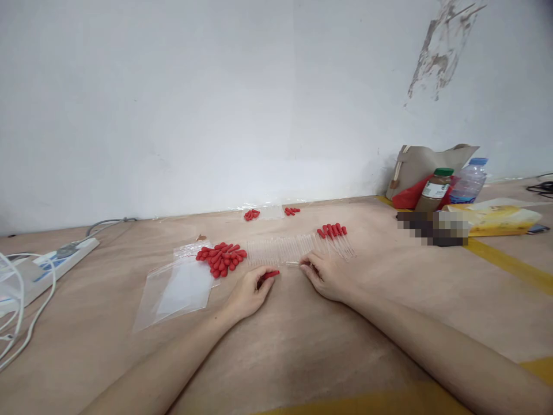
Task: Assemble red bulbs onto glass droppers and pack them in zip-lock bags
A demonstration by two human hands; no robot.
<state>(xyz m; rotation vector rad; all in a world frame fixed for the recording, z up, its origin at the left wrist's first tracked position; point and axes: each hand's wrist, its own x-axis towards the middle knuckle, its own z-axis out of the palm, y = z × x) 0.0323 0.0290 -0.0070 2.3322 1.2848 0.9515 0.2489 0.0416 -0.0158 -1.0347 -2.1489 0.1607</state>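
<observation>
Now the left hand (250, 293) pinches a small red rubbery bulb (272, 274), the right hand (327, 277) a thin clear tube (292, 264); a soft, level hold seems best.

Soft even light, faint shadows beneath forearms (415, 329), pixelated patch (432, 229), stretched edges

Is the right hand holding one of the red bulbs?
No, the right hand holds a clear tube; the left hand holds a red bulb.
</observation>
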